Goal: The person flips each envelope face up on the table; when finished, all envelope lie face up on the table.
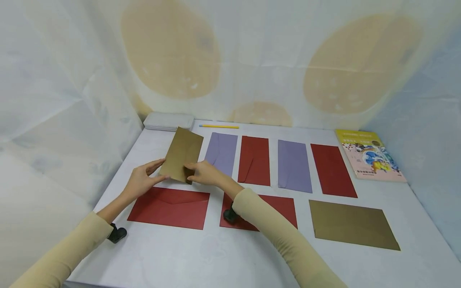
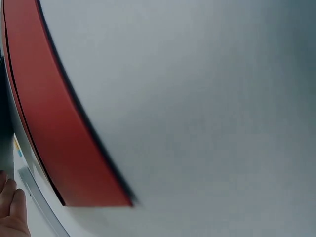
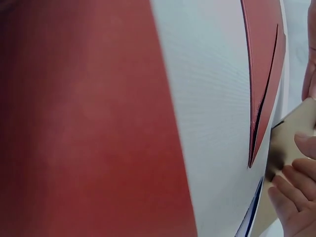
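Observation:
I hold a gold-brown envelope (image 1: 181, 155) tilted up over the left part of the white table (image 1: 216, 256). My left hand (image 1: 155, 171) pinches its lower left edge between thumb and fingers. My right hand (image 1: 196, 172) pinches its lower right corner. In the right wrist view the gold-brown envelope (image 3: 291, 140) shows at the right edge with my fingers (image 3: 291, 197) on it. The left wrist view shows only a few fingers (image 2: 10, 212) at the bottom left and a red envelope (image 2: 64, 133) on the table.
Flat on the table lie two purple envelopes (image 1: 221, 153) (image 1: 294, 165), several red envelopes (image 1: 254, 160) (image 1: 333, 170) (image 1: 169, 208) and a second gold envelope (image 1: 353, 224). At the back are a white case (image 1: 168, 121), a yellow pencil (image 1: 219, 126) and a picture book (image 1: 371, 155). Cloth walls surround the table.

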`<state>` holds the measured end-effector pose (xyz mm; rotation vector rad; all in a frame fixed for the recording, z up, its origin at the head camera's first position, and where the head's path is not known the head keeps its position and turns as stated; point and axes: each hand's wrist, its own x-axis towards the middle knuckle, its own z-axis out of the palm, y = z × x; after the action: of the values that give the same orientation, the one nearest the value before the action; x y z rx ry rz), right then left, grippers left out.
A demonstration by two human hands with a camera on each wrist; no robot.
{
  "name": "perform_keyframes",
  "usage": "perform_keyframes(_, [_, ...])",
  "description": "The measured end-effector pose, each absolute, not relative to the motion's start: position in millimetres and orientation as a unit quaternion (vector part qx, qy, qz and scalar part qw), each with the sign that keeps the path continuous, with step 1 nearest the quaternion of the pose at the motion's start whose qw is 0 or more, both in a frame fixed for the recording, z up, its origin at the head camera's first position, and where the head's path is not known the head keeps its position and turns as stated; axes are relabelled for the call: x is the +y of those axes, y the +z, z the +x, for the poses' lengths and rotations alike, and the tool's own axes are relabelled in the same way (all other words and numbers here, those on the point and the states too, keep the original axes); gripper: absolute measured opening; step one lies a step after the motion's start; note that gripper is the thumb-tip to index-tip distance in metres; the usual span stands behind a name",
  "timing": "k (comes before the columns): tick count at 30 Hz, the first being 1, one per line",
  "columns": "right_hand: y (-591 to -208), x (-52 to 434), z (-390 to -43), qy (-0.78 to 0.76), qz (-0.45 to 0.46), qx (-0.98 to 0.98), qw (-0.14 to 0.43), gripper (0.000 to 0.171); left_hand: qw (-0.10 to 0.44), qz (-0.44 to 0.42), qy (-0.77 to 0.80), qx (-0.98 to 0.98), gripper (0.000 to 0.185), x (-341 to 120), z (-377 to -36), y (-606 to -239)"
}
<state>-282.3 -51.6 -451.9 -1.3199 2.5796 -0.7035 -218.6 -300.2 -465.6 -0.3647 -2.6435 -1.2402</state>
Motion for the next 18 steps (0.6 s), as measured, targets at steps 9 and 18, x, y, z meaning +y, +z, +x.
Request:
perform_keyframes(9, [-450,-53,-281,-0.245,-0.439,0.858,0.102,0.046,0.058,-0.108,-0.342,-0.932,0.066,-311,-221,-466])
perform_keyframes(18, [-450,-54,-284,-0.238,-0.438,0.86,0.108,0.047,0.059,-0.117,-0.281,-0.951,0.064,-313,-228,-472])
